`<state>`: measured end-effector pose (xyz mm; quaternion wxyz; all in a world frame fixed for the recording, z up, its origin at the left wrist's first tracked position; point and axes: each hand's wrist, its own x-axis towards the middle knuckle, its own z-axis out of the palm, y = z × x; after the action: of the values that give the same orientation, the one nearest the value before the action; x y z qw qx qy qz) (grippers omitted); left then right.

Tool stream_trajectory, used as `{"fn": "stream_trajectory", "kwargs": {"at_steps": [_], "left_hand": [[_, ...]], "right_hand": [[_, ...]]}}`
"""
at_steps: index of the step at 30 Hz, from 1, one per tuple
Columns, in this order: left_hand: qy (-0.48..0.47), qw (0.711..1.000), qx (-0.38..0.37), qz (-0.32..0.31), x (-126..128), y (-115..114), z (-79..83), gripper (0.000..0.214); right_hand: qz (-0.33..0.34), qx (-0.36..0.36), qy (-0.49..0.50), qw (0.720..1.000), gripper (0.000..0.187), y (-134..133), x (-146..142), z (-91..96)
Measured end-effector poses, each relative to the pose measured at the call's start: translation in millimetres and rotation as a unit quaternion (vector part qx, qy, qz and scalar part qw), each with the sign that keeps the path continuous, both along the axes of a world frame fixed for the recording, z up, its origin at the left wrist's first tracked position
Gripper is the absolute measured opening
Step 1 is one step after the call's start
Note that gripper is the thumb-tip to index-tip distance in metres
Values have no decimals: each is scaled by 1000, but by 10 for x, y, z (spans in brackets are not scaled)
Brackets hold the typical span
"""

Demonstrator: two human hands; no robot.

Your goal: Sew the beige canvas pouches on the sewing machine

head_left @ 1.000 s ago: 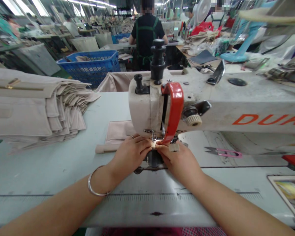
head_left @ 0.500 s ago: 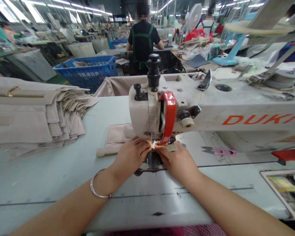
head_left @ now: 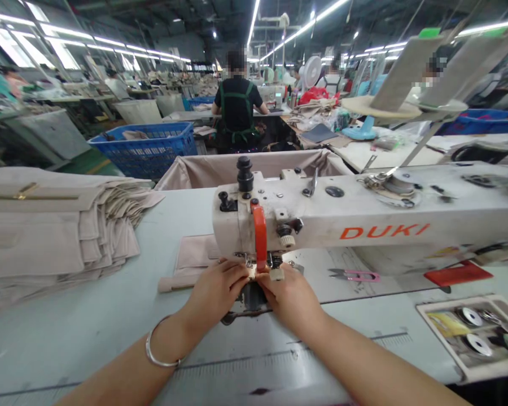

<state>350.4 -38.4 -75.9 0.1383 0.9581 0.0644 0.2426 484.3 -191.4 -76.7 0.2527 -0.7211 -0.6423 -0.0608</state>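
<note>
Both of my hands meet at the needle area of a white sewing machine (head_left: 313, 208) with an orange guard (head_left: 259, 234). My left hand (head_left: 215, 287), with a silver bangle on its wrist, pinches the edge of a beige fabric piece (head_left: 192, 254) just left of the presser foot. That piece lies flat behind the hand, with a folded strip along its near edge. From the right, my right hand (head_left: 290, 293) presses its closed fingers on the same fabric beside the foot. The fingertips are partly hidden by the guard and foot.
Stacked beige fabric panels with zippers (head_left: 38, 225) lie at the left. Pink thread snips (head_left: 355, 275) rest right of the needle, near a bobbin tray (head_left: 474, 338). Behind the machine are a fabric-lined bin (head_left: 220, 169), a blue basket (head_left: 144, 146) and a seated person (head_left: 236, 107).
The camera view has tilted up and shifted right, so more ceiling and the bobbin tray show. Both hands stay at the needle with the fabric.
</note>
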Motion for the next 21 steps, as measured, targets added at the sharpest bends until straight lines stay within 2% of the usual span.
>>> {"fn": "stream_trajectory", "kwargs": {"at_steps": [7, 11, 12, 14, 16, 17, 18, 19, 21], "left_hand": [[12, 1000, -10, 1, 7, -6, 3, 11], [40, 999, -4, 9, 40, 12, 94, 13], [52, 999, 0, 14, -5, -3, 129, 20], [92, 995, 7, 26, -200, -85, 198, 50], [147, 989, 12, 28, -515, -257, 261, 81], [171, 985, 16, 25, -693, -375, 291, 89], [195, 980, 23, 19, -869, -507, 322, 88], [218, 975, 32, 18, -1032, -641, 352, 79], [246, 968, 50, 15, -1315, -869, 404, 49]], "right_hand": [[-3, 18, 12, 1000, 21, -6, -19, -15], [8, 34, 25, 999, 32, -43, 21, -30], [15, 44, 28, 999, 35, -67, 37, -39], [32, 72, 25, 997, 35, -118, 78, -68], [50, 94, 11, 994, 33, -154, 124, -111], [56, 97, 5, 994, 31, -162, 145, -135], [60, 96, -3, 993, 31, -165, 164, -160], [69, 99, -11, 993, 30, -165, 181, -186], [91, 109, -10, 990, 30, -165, 219, -247]]}}
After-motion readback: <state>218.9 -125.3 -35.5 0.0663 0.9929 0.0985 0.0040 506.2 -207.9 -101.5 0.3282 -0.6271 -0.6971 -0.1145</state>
